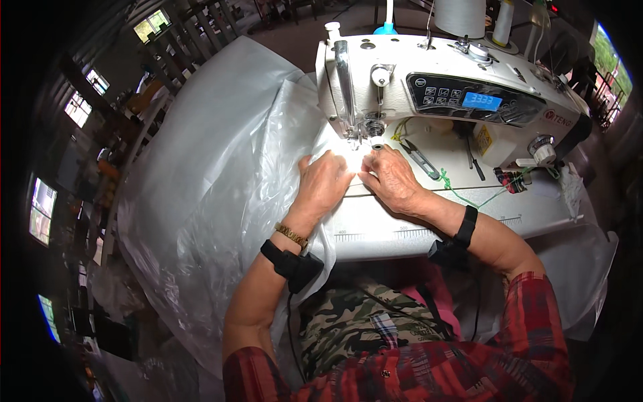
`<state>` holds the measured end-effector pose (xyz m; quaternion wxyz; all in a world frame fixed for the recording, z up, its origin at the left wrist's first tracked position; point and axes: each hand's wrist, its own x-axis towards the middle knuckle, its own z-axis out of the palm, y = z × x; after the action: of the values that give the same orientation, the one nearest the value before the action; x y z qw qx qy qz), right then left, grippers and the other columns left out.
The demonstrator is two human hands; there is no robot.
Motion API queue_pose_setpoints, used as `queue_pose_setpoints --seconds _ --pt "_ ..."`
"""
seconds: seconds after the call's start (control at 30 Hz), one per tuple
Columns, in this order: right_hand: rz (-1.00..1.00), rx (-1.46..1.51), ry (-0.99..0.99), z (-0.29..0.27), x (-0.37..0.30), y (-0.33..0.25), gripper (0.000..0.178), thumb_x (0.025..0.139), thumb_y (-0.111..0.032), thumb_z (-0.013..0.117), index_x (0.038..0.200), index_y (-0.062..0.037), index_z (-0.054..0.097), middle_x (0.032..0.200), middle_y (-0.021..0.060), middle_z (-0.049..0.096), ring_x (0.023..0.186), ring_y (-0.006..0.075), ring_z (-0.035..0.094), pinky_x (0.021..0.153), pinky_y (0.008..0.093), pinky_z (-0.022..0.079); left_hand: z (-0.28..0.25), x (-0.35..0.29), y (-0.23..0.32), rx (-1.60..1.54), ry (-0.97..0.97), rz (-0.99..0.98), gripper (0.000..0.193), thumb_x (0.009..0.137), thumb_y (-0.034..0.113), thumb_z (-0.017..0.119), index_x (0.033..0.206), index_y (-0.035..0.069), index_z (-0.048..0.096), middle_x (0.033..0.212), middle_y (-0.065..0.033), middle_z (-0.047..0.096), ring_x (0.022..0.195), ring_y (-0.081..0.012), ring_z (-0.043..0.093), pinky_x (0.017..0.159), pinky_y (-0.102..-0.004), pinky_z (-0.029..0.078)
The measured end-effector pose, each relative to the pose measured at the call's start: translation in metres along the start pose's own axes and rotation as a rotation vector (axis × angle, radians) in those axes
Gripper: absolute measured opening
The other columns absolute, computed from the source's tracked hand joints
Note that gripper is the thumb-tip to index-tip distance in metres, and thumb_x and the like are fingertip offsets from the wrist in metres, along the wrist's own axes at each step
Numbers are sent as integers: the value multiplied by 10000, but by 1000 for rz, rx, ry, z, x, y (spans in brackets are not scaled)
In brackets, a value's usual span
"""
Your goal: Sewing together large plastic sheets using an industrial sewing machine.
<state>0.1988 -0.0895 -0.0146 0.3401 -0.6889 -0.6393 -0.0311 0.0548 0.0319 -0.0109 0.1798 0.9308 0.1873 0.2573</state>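
Observation:
Under the needle area of a white sewing machine (pixel 365 63), both of my hands meet in a patch of bright lamp light. My left hand (pixel 325 184) is closed with curled fingers on the edge of a translucent white plastic sheet (pixel 207 144). Just right of the needle, my right hand (pixel 396 182) has its thumb and fingers pinched together. Glare washes out whatever lies between its fingertips. The presser foot (pixel 355 142) stands just beyond my fingers. Most of the sheet spreads over the left side and hangs toward my lap.
Thread snips (pixel 422 161) lie right of my right hand, near a dark slim tool (pixel 475 161). A green cord (pixel 462 195) trails across the machine bed. A large white thread cone (pixel 461 17) stands behind the machine. More clear plastic (pixel 569 268) hangs off the right edge.

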Motion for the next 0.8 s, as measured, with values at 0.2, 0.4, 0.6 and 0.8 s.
queue_pose_setpoints --seconds 0.2,0.4,0.6,0.8 --pt "81 15 -59 -9 1 -8 114 813 -113 690 852 -19 640 923 143 609 925 303 577 806 410 438 1 3 4 -40 48 -29 154 800 185 688 814 45 624 770 -83 645 694 -226 613 945 -400 367" --pt "-130 -86 40 -1 -2 -3 68 835 -109 667 844 -42 656 923 127 618 912 279 587 792 404 452 4 5 3 -213 53 -101 112 761 115 724 749 32 650 730 -86 655 608 -232 608 986 -418 374" --pt "-136 -122 -24 -6 -6 -4 92 825 -103 633 786 -35 681 886 121 629 917 270 586 785 395 455 -5 -5 15 134 71 148 49 786 64 712 762 53 672 744 -55 609 712 -209 605 1037 -513 336" --pt "-162 -160 -21 -12 -11 -9 127 835 -113 605 817 -44 709 925 108 638 944 256 583 800 385 442 -18 -14 16 356 -26 347 51 786 23 662 794 71 680 809 -55 567 830 -213 567 950 -433 402"
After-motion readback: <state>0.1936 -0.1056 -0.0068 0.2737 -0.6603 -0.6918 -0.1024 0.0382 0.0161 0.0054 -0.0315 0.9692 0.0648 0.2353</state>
